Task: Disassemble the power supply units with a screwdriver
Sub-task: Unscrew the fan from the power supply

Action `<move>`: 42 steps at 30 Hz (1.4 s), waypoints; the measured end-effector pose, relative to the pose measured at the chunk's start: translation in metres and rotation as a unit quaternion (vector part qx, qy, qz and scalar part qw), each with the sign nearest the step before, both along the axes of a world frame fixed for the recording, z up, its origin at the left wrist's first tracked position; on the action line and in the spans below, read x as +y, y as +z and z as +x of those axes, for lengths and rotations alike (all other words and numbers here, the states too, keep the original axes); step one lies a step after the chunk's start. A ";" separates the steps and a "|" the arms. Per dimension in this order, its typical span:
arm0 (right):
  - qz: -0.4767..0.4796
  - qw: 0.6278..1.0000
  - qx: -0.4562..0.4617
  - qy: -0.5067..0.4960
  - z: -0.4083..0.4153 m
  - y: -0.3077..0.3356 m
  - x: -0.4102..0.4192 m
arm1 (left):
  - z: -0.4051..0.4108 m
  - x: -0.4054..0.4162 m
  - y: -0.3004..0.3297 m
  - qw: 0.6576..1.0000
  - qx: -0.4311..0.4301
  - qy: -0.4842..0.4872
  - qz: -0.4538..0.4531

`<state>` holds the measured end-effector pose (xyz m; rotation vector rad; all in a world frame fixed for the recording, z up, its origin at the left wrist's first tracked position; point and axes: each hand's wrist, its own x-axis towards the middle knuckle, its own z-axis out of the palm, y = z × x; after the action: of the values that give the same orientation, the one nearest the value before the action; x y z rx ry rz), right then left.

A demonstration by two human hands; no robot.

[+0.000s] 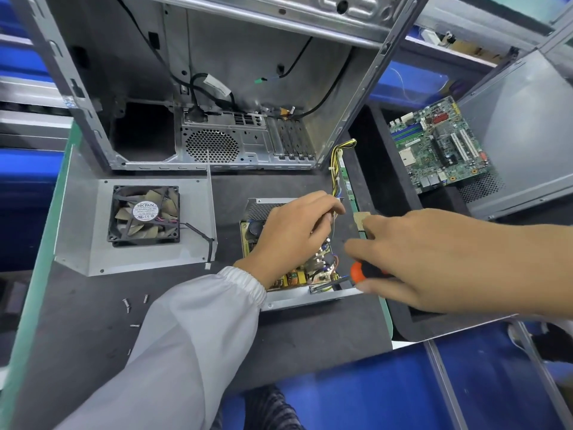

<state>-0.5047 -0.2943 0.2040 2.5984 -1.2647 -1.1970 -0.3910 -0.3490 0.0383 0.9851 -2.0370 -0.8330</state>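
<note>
An opened power supply unit [297,294] lies on the dark mat, its circuit board with capacitors and coils exposed. My left hand [294,234] reaches over the board and grips its bundle of yellow and black wires [336,169] at the unit's far right corner. My right hand [434,262] holds a screwdriver with an orange and black handle [359,271], its tip hidden low at the unit's near right corner. The unit's removed cover [93,225] with a black fan [144,214] lies to the left.
An empty grey computer case [217,88] stands open behind the unit. Several loose screws [127,304] lie on the mat at the near left. A green motherboard [440,144] rests on a metal panel at the right. Blue bins surround the bench.
</note>
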 end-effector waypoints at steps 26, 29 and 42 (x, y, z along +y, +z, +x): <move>-0.020 0.998 -0.054 0.024 0.005 0.002 -0.008 | 0.026 -0.006 0.029 0.925 0.044 -0.323 0.193; -0.007 0.991 -0.112 -0.078 0.004 0.006 -0.009 | 0.023 -0.003 0.029 0.925 0.053 -0.314 0.206; 0.080 0.961 -0.028 -0.263 -0.005 0.009 -0.020 | 0.026 -0.006 0.024 0.947 0.041 -0.216 0.235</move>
<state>-0.5101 -0.3144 0.2128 2.4911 -2.0405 -1.3397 -0.3651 -0.3548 0.0619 0.7253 -2.0535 -1.6227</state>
